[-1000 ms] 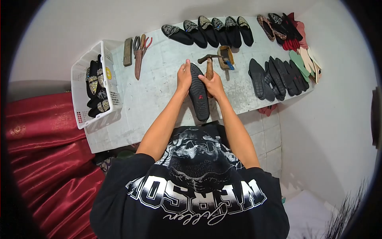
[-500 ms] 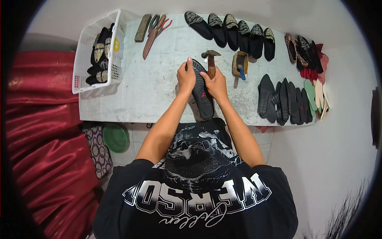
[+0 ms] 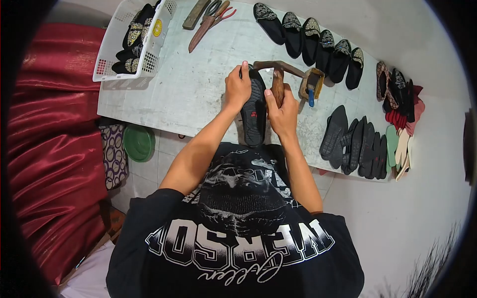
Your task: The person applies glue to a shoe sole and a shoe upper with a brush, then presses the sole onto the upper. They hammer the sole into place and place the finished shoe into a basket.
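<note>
A black shoe is held upright with its ridged sole, marked in red, facing the camera. My left hand grips its upper left side, thumb up near the toe. My right hand is wrapped round the wooden handle of a hammer, just right of the shoe. The hammer's metal head is raised above the hand, its left end at the shoe's toe. Behind the head's right end sits a small box with a blue-handled brush in it.
A white basket of shoes stands on the table at the back left, beside pliers and a block. Finished-looking shoes line the back. Black soles lie at the right edge, near pale insoles.
The view has turned, so the table appears tilted. The hammer has been lifted closer to the camera, its head now over the shoe's toe; my right hand has shifted off the shoe.
</note>
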